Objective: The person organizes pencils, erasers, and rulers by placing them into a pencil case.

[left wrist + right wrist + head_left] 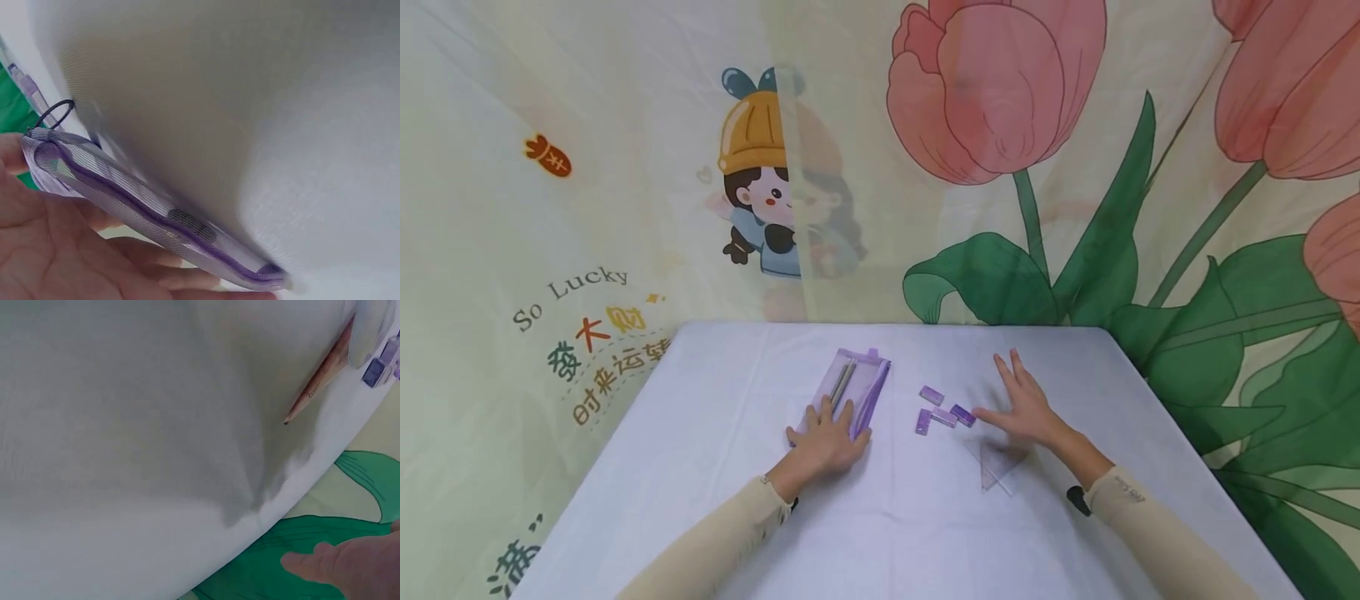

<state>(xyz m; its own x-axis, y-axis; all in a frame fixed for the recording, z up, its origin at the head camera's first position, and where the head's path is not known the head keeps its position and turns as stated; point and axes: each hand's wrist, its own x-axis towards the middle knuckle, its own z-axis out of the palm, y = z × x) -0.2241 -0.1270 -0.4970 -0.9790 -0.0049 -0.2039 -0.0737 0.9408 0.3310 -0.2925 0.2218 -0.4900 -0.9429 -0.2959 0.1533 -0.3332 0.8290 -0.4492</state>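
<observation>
A purple mesh pencil case [859, 375] lies on the table left of the middle, with thin grey sticks [842, 383] showing through it. My left hand [827, 442] rests across its near end, fingers spread. In the left wrist view, the palm faces the case's zipped edge [119, 190]. My right hand [1030, 411] hovers with spread fingers, holding nothing. Left of it lie several small purple blocks [944, 417], their kind unclear. Below it is a clear triangular set square [997, 467]. A brown pointed item [322, 375], its kind unclear, shows in the right wrist view.
A white cloth covers the table [910, 533]. Behind it hangs a printed curtain [842, 292] with tulips and a cartoon figure. A black loop [59, 112] sticks out from one end of the case.
</observation>
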